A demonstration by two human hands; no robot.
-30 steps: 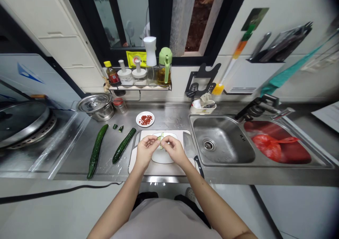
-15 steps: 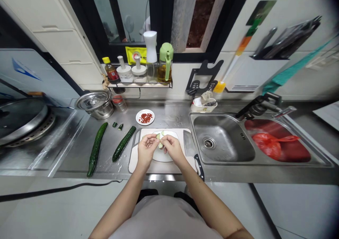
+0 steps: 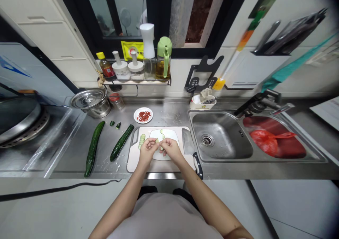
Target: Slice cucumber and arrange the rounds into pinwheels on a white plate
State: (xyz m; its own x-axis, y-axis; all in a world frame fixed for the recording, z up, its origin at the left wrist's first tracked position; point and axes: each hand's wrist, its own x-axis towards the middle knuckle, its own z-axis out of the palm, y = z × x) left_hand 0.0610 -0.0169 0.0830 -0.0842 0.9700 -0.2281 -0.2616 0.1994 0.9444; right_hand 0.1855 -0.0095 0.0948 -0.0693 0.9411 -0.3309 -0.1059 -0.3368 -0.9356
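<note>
Over a white plate (image 3: 172, 135), my left hand (image 3: 147, 151) and my right hand (image 3: 171, 149) almost meet at the fingertips. A thin cucumber slice (image 3: 157, 140) is pinched in my left fingers. My right fingers are closed on a pale green cucumber slice, mostly hidden by them. More cucumber slices (image 3: 162, 132) lie on the plate's far side. The plate rests on a cutting board (image 3: 132, 165), where a row of overlapping slices (image 3: 142, 140) lies left of my left hand. A knife (image 3: 198, 165) with a dark handle lies along the board's right side.
Two whole-looking cucumbers (image 3: 94, 149) (image 3: 122, 143) and cut ends (image 3: 118, 126) lie left of the board. Behind it stands a small dish (image 3: 143, 115) of chopped red pieces. A sink (image 3: 222, 136) is at the right, a lidded pot (image 3: 91, 103) at the back left.
The view has shifted slightly, and the row of slices on the board now shows beyond my left hand. Both hands stay close together over the plate, having moved slightly lower against it.
</note>
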